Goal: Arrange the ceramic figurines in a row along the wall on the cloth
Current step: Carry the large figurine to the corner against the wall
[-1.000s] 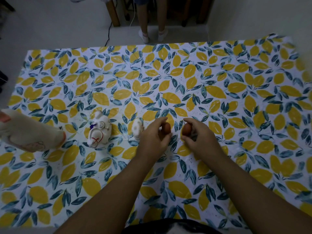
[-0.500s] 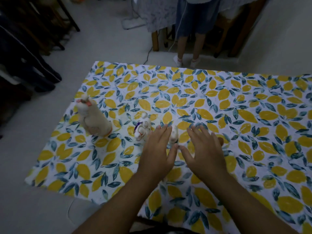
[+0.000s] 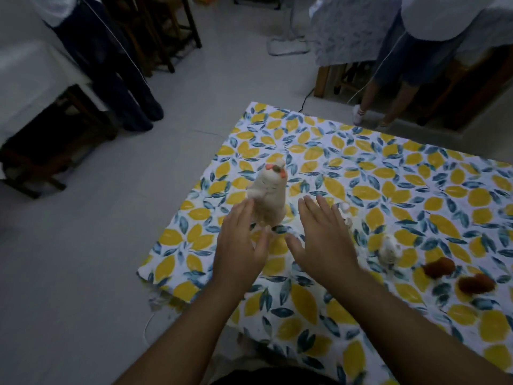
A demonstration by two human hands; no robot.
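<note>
A tall cream cat figurine (image 3: pixel 268 195) with orange ears stands upright near the left edge of the lemon-print cloth (image 3: pixel 402 173). My left hand (image 3: pixel 241 240) is spread just left of its base, fingertips close to it; I cannot tell whether they touch. My right hand (image 3: pixel 323 240) is spread to its right, apart from it. Neither hand holds anything. A small white figurine (image 3: pixel 390 250) stands to the right of my right hand. Two small brown figurines (image 3: pixel 440 267) (image 3: pixel 476 284) lie further right. Another white figurine is mostly hidden behind my right hand.
The cloth lies on a pale floor (image 3: pixel 83 273) and its left edge is close to the cat figurine. Two people's legs (image 3: pixel 116 87) (image 3: pixel 388 87) stand beyond the cloth. Dark wooden furniture (image 3: pixel 50 140) is at the left, and a covered table (image 3: pixel 347 31) behind.
My hands released the two brown figurines, which now lie on the cloth at the right. Both hands opened and moved left to either side of the tall cat figurine. The view swung left.
</note>
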